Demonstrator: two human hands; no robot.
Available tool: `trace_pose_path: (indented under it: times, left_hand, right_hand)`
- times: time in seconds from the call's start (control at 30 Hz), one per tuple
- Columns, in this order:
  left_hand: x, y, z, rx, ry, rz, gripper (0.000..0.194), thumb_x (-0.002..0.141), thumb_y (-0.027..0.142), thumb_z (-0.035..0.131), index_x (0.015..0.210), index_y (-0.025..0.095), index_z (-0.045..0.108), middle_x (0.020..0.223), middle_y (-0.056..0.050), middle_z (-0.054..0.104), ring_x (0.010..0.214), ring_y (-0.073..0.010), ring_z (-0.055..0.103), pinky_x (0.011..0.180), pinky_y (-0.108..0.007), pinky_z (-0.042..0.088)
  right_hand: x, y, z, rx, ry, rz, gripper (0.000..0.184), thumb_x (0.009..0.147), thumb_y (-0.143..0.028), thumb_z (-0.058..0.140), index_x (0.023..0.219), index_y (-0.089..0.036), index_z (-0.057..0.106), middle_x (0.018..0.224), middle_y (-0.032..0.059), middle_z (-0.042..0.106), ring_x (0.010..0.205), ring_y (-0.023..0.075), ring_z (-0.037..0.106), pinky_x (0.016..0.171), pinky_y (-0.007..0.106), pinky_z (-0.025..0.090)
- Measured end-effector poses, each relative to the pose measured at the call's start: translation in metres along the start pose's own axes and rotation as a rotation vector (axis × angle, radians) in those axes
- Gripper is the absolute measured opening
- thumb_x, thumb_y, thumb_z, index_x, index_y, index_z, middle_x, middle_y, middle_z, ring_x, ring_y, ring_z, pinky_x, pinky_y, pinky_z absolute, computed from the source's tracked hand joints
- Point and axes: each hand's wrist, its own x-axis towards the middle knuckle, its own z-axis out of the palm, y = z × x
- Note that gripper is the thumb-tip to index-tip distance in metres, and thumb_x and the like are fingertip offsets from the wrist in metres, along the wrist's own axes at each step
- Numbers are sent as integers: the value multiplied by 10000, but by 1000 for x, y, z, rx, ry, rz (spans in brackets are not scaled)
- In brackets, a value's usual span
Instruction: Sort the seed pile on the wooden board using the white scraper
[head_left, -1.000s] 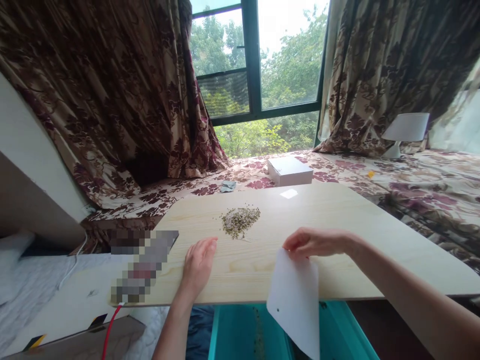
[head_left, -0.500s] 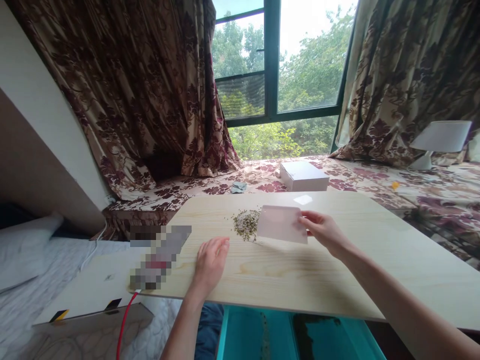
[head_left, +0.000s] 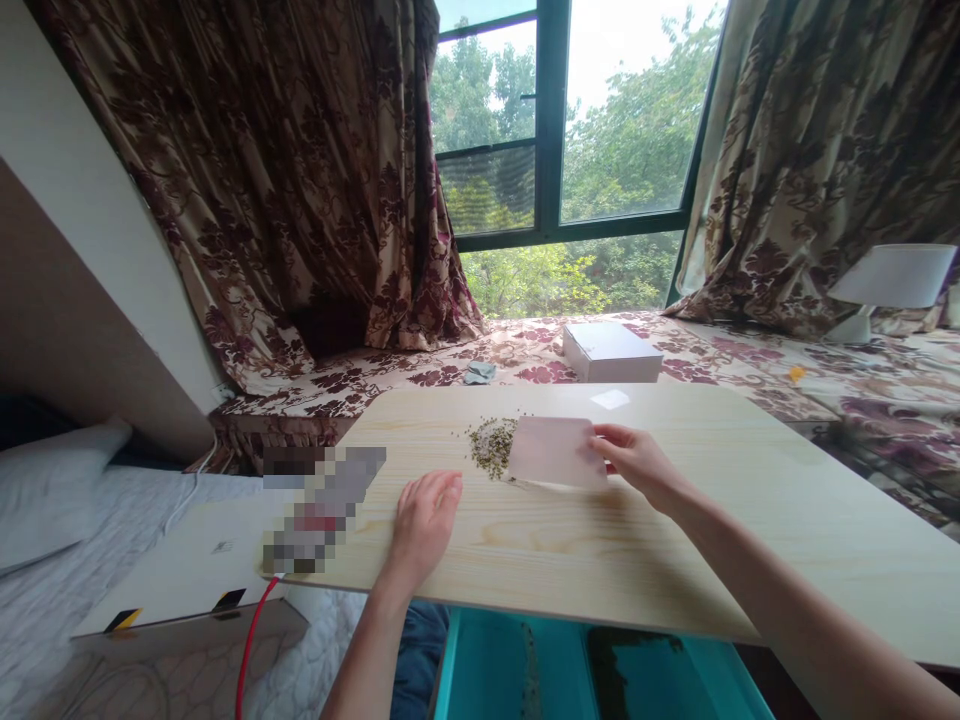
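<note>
A small pile of mixed greenish-brown and whitish grains lies on the pale wooden tabletop. On the right of the pile, a translucent plastic sheet covers part of its edge. My right hand pinches this sheet at its right side, thumb and fingers closed on it. Palm down near the pile's lower left, my left hand rests on the tabletop with fingers stretched out, holding nothing. A few loose grains are scattered around the pile.
A blurred-out device with a red cable lies at the table's left end. Below the front edge stands a turquoise bin with dark matter in it. A white box and a lamp stand on the window ledge.
The sheet in my right hand has moved slightly left, further over the grains. My left hand stays in about the same place.
</note>
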Motion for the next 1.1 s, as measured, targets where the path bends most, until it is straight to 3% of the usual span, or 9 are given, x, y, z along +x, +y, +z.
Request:
trace_pose_path:
  times: [0.73,1.1]
  left_hand:
    - [0,-1,0,-21,-20,-15,363,916,384,376,1041,222,676,1149,-59,694,1134,-214,578,1081,-433,338]
    - [1,0,1,-4,-7,-12,368,917,382,366,1019,210,674,1140,-65,695,1125,-217,581,1081,-446,338]
  right_hand:
    - [-8,-6,-13,71,7,81,224,649,-287,695,833,-162,726,812,79,740,695,174,649,566,256,503]
    - [-12,-8,-7,56,-13,74,240,632,-310,709,821,-164,730,805,77,739,681,171,639,538,244,489]
